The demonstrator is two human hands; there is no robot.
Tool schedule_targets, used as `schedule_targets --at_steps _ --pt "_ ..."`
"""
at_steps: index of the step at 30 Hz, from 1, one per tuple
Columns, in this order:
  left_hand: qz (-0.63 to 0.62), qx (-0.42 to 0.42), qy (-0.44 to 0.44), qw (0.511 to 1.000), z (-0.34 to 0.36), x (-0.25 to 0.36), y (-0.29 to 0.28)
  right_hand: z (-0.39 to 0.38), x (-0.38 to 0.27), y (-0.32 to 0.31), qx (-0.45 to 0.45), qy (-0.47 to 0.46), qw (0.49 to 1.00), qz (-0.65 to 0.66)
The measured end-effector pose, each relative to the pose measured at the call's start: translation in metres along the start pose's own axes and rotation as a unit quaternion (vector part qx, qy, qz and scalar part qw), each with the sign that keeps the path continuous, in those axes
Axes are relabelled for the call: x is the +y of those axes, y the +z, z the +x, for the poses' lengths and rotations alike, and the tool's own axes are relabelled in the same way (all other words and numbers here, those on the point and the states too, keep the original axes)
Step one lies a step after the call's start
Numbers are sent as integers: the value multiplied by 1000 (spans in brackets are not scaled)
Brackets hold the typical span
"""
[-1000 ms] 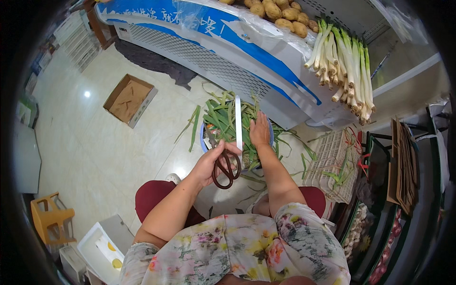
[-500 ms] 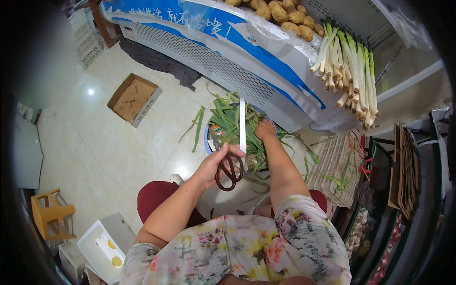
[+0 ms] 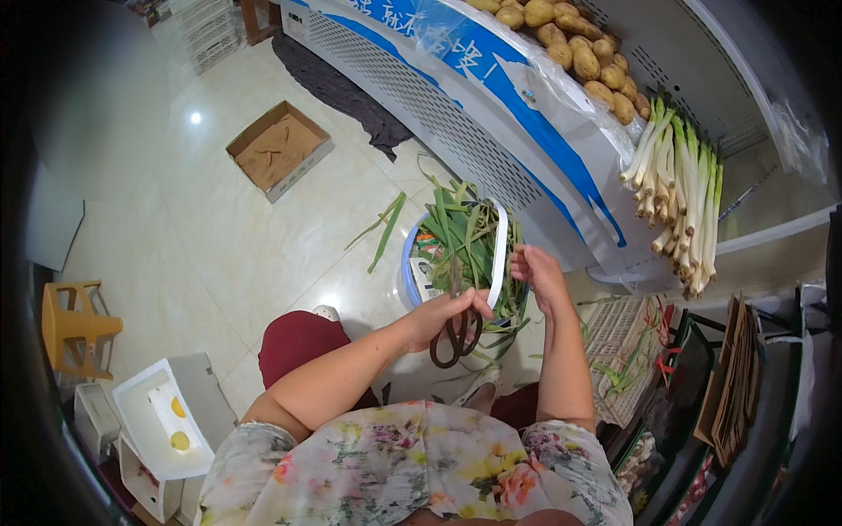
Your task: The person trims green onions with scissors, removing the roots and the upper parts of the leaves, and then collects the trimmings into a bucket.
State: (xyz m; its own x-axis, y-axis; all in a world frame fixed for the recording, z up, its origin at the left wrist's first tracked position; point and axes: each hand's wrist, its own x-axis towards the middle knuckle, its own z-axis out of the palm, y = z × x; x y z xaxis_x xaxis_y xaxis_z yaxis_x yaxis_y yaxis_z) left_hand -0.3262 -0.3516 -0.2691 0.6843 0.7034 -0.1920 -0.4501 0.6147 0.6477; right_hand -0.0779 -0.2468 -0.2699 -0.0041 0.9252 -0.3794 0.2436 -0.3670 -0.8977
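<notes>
Left hand (image 3: pixel 441 317) grips dark-handled metal scissors (image 3: pixel 456 329); right hand (image 3: pixel 537 273), at three o'clock, pinches a white plastic strap (image 3: pixel 499 256) taut over the blue leaf-filled basin (image 3: pixel 406 273).

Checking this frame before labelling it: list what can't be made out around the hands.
- Head view: scissors blades, hidden behind left hand.
- White strip lower end, covered by that hand.
- Blue basin interior, buried under green leaves.
- Right hand fingertips' grip, too small to tell.
</notes>
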Motion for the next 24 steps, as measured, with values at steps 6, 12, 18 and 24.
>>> schedule_targets --at_steps 6,12,18,24 --pt "-21 -3 9 1000 -5 10 -7 -11 14 -30 59 -27 998 25" --pt "99 44 -139 984 -22 47 -33 16 99 -43 146 -36 977 -153" --pt "-52 -101 -66 991 15 30 -55 75 100 -48 86 134 987 32" --pt "-86 -78 -102 988 14 24 -55 126 87 -31 61 -93 931 -348"
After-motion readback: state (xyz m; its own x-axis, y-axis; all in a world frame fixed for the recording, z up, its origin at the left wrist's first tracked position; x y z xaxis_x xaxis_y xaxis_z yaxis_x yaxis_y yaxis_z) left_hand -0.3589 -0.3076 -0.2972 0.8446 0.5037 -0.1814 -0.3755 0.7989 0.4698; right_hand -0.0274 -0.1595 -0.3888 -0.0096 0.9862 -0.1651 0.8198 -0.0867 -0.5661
